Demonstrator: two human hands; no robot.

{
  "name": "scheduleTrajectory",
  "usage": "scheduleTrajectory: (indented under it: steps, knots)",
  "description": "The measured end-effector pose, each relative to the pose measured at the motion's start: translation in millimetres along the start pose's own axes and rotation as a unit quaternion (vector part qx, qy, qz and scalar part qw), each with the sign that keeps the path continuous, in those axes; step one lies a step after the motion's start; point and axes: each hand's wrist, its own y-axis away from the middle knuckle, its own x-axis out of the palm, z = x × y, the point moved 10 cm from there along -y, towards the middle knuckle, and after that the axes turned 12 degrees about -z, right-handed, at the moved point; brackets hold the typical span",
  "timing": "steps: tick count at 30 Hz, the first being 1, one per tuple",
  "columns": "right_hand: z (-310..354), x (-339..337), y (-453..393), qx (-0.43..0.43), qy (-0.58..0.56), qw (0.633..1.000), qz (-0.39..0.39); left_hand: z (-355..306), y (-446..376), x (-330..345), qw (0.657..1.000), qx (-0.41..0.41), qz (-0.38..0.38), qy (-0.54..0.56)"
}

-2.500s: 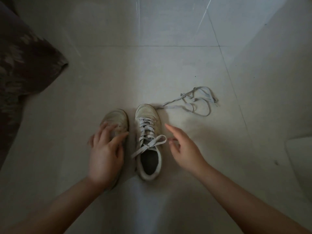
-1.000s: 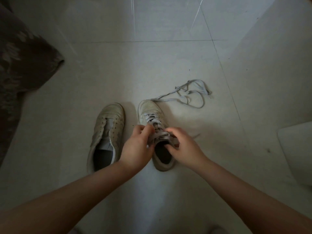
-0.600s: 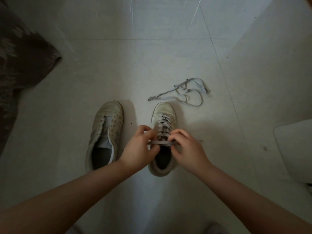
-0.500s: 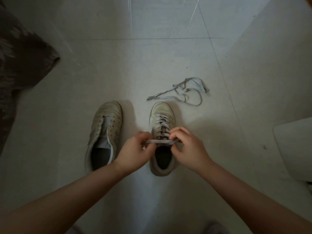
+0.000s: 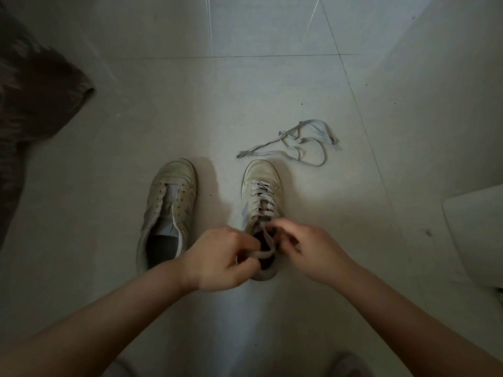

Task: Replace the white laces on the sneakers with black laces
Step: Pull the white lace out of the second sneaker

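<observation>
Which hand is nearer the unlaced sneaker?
Left. The left hand sits just beside the unlaced sneaker; the right hand is beyond the laced sneaker.

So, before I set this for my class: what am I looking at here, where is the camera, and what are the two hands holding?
The picture comes from a camera worn on a person's head, looking down at a tiled floor. No machine here, only two bare hands. Two pale sneakers stand side by side: the left sneaker has no lace, the right sneaker is laced in white. The left hand grips a white lace end over the shoe's opening; the right hand has its fingers at the top lacing. A loose white lace lies beyond.
</observation>
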Motion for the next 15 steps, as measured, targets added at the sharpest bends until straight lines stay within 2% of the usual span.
scheduleTrajectory:
  steps: [1, 2, 5, 7, 9, 12, 15]
  knots:
    - [0.4, -3.7, -2.8, -0.009, 0.025, 1.000, -0.013, 9.0, 3.2, 10.9, 0.998, -0.028, 0.040, -0.044]
    - [2.8, -6.0, -5.2, -0.017, 0.037, 0.999, -0.024, 17.2, 4.1, 12.3, 0.994, -0.052, 0.038, -0.091]
    - [14.6, -3.8, -10.8, -0.040, 0.084, 0.995, -0.033, 18.1, -3.4, -19.0, 0.976, -0.054, -0.138, -0.160]
    - [18.4, -4.1, -14.9, -0.048, 0.125, 0.990, -0.045, 12.2, -12.4, -29.0, 0.966, -0.032, -0.187, -0.175]
    - [18.7, -4.6, -19.0, -0.045, 0.161, 0.985, -0.045, 9.9, -19.6, -21.5, 0.964, -0.007, -0.165, -0.210]
    - [17.4, 4.3, -22.8, -0.029, 0.203, 0.979, 0.008, 12.0, -23.9, -12.1, 0.957, 0.001, -0.141, -0.252]
    - [4.1, 6.5, -27.8, 0.044, 0.113, 0.992, 0.029, 17.4, -24.4, -0.4, 0.960, 0.003, -0.110, -0.257]
